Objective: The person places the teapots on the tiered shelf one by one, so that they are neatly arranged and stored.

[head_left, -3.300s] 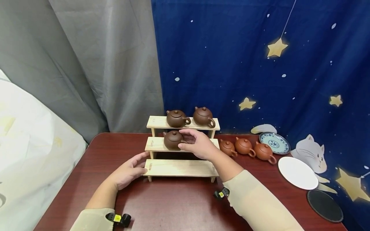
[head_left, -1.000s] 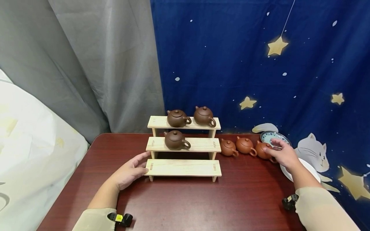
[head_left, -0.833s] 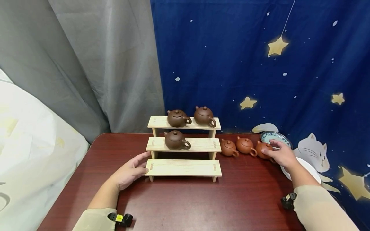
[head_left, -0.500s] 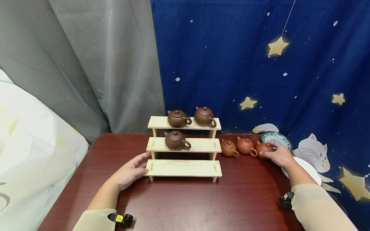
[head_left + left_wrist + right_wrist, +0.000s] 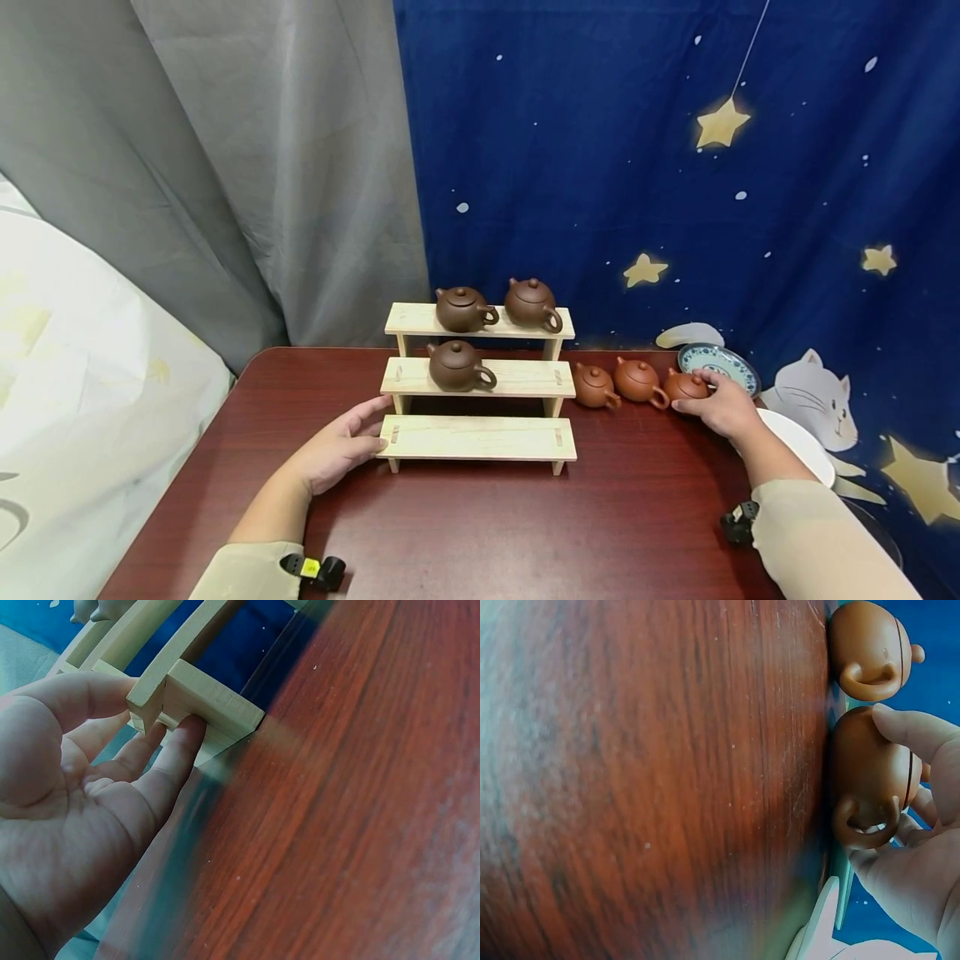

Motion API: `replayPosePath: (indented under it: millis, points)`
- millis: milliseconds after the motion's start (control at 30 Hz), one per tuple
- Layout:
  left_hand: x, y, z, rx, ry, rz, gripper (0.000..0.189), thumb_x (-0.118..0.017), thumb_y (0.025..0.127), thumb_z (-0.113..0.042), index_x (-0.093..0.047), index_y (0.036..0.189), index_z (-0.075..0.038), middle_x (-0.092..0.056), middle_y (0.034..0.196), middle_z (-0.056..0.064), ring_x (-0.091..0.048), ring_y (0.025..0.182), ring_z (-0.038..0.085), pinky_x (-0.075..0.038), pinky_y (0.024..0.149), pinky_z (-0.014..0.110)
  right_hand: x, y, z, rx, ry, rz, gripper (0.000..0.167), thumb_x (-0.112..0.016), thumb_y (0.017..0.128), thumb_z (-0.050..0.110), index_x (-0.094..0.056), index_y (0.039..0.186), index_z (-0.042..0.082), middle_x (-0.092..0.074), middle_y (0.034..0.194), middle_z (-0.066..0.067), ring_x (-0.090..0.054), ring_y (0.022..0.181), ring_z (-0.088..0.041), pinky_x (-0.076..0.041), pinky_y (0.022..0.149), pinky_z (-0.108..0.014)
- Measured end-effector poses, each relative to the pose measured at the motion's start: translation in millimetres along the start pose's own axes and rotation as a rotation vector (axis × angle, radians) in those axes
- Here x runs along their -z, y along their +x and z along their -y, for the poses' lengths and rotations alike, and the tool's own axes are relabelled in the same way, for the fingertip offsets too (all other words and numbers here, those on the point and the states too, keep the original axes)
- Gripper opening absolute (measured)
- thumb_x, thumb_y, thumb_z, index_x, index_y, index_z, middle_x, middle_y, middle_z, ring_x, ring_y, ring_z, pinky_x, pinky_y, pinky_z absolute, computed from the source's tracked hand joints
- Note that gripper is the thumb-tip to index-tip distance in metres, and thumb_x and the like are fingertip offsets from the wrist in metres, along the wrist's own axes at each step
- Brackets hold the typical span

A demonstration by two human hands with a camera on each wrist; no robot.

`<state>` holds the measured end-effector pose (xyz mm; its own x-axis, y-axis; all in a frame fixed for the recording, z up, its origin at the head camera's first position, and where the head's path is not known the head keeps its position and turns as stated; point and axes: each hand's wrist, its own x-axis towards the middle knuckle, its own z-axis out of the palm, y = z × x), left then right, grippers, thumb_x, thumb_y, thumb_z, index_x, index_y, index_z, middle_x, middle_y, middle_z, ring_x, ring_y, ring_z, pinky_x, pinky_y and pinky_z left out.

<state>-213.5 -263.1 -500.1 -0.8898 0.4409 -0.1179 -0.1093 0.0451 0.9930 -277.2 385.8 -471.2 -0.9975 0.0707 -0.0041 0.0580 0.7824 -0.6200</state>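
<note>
My right hand (image 5: 726,405) grips the rightmost of three reddish-brown teapots (image 5: 684,386), its thumb on the near side and fingers behind. In the right wrist view that teapot (image 5: 870,769) stands by the table surface, its loop handle below the thumb. The other two, a middle teapot (image 5: 637,380) and a left teapot (image 5: 594,387), stand beside it. My left hand (image 5: 337,450) holds the left end of a three-step wooden stand (image 5: 480,438). In the left wrist view its thumb is at the shelf's end and a fingertip lies against the leg (image 5: 217,705).
Two dark brown teapots, a left one (image 5: 461,309) and a right one (image 5: 531,305), sit on the top step; a third dark teapot (image 5: 455,367) is on the middle step. A blue-patterned plate (image 5: 738,367), a white plate (image 5: 802,450) and a dark round plate (image 5: 873,529) line the table's right side.
My right hand let go of the dark teapot on the middle step, moved right and took hold of the rightmost reddish-brown teapot. My left hand has stayed on the stand.
</note>
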Motion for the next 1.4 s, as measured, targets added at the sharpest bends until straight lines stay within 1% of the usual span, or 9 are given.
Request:
replayPosePath:
  millis: [233, 467, 667, 800, 900, 967, 1067, 1300, 1400]
  points:
    - [0.3, 0.0, 0.2, 0.003, 0.005, -0.006, 0.084, -0.061, 0.101, 0.002, -0.016, 0.171, -0.007, -0.035, 0.165, 0.038, -0.065, 0.128, 0.018, -0.057, 0.1, 0.027, 9.2, -7.7, 8.5, 0.006, 0.003, -0.07, 0.089, -0.087, 0.087, 0.04, -0.048, 0.152, -0.008, -0.055, 0.149, -0.037, -0.054, 0.13, -0.05, -0.044, 0.107, -0.057]
    - [0.4, 0.0, 0.4, 0.005, 0.002, -0.007, 0.084, -0.062, 0.101, 0.001, -0.016, 0.171, -0.007, -0.034, 0.166, 0.037, -0.065, 0.129, 0.019, -0.057, 0.1, 0.027, 19.6, -18.3, 27.6, 0.067, 0.006, -0.085, 0.088, -0.086, 0.089, 0.045, -0.05, 0.153, -0.004, -0.058, 0.147, -0.034, -0.058, 0.128, -0.045, -0.046, 0.09, -0.027]
    - [1.9, 0.5, 1.5, 0.003, 0.006, -0.01, 0.085, -0.062, 0.1, 0.001, -0.016, 0.171, -0.007, -0.033, 0.166, 0.037, -0.064, 0.13, 0.02, -0.057, 0.1, 0.027, 21.9, -33.5, 63.4, 0.153, 0.091, -0.069, 0.084, -0.085, 0.091, 0.042, -0.049, 0.156, 0.002, -0.057, 0.149, -0.03, -0.061, 0.13, -0.044, -0.043, 0.079, -0.004]
    - [1.4, 0.3, 1.2, 0.008, 0.011, -0.016, 0.085, -0.063, 0.1, 0.0, -0.016, 0.171, -0.007, -0.033, 0.167, 0.036, -0.064, 0.13, 0.02, -0.057, 0.1, 0.026, 17.8, -42.0, 89.2, 0.228, 0.143, -0.059, 0.081, -0.087, 0.09, 0.034, -0.051, 0.155, 0.003, -0.06, 0.147, -0.028, -0.068, 0.119, -0.018, -0.046, 0.082, -0.004]
    - [0.6, 0.3, 0.5, 0.011, 0.011, -0.017, 0.085, -0.063, 0.1, 0.0, -0.016, 0.171, -0.007, -0.033, 0.167, 0.036, -0.064, 0.129, 0.02, -0.057, 0.1, 0.026, 12.0, -47.5, 107.4, 0.295, 0.179, -0.065, 0.078, -0.089, 0.088, 0.026, -0.053, 0.153, 0.001, -0.062, 0.142, -0.026, -0.061, 0.107, 0.009, -0.047, 0.085, -0.004]
    - [0.2, 0.1, 0.0, 0.011, 0.011, -0.017, 0.085, -0.063, 0.1, -0.001, -0.016, 0.171, -0.006, -0.034, 0.166, 0.036, -0.065, 0.129, 0.019, -0.057, 0.1, 0.026, 7.5, -50.9, 118.3, 0.329, 0.198, -0.062, 0.077, -0.09, 0.087, 0.023, -0.054, 0.151, 0.001, -0.062, 0.14, -0.025, -0.057, 0.103, 0.016, -0.046, 0.088, -0.002]
    - [-0.1, 0.1, -0.3, 0.011, 0.009, -0.015, 0.085, -0.063, 0.1, -0.001, -0.016, 0.171, -0.006, -0.035, 0.166, 0.037, -0.065, 0.128, 0.019, -0.057, 0.1, 0.026, 0.5, -54.7, 133.5, 0.363, 0.215, -0.042, 0.076, -0.091, 0.086, 0.021, -0.056, 0.15, 0.002, -0.06, 0.136, -0.021, -0.06, 0.105, 0.012, -0.047, 0.091, -0.003]
    - [0.4, 0.7, 0.2, 0.006, 0.01, -0.011, 0.084, -0.062, 0.101, 0.001, -0.016, 0.171, -0.007, -0.037, 0.164, 0.038, -0.066, 0.126, 0.018, -0.057, 0.1, 0.026, -16.0, -57.5, 164.5, 0.401, 0.213, 0.01, 0.075, -0.092, 0.085, 0.024, -0.058, 0.151, 0.012, -0.061, 0.138, -0.013, -0.069, 0.118, -0.023, -0.051, 0.093, -0.01]
    - [0.3, 0.8, 0.4, 0.005, 0.011, -0.011, 0.084, -0.062, 0.101, 0.001, -0.016, 0.171, -0.007, -0.037, 0.164, 0.038, -0.067, 0.126, 0.018, -0.057, 0.1, 0.026, -24.4, -56.9, 175.2, 0.411, 0.24, 0.046, 0.078, -0.093, 0.084, 0.026, -0.057, 0.152, 0.013, -0.061, 0.142, -0.013, -0.07, 0.121, -0.031, -0.052, 0.094, -0.013]
